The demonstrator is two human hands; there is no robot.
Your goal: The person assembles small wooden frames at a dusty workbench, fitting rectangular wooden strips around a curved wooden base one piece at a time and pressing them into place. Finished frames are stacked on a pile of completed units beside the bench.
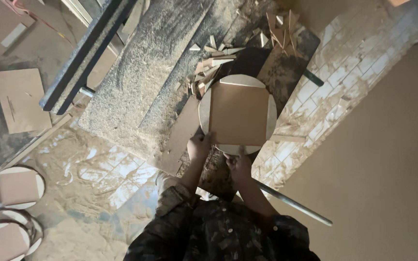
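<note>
Sawdust-coloured board fills my grip: my left hand (199, 146) is closed on the near left corner of the square brown board (238, 114), fingers curled over its edge, and my right hand (238, 166) clamps the near edge just beside it, where the square overlaps the pale round disc (271, 116) lying under it. The disc shows only as curved slivers past the square's four sides. Both rest on the dusty machine table (136, 82), which is thick with sawdust. Just beyond the disc lies a heap of small triangular offcuts (209, 65), with more of them (281, 29) farther back. A dark metal rail (81, 60) runs along the table's left side, and a grey metal pipe (296, 205) slants past my right forearm. Down on the floor to my left lie more discs topped with squares (17, 187), and a loose brown panel (20, 99).
</note>
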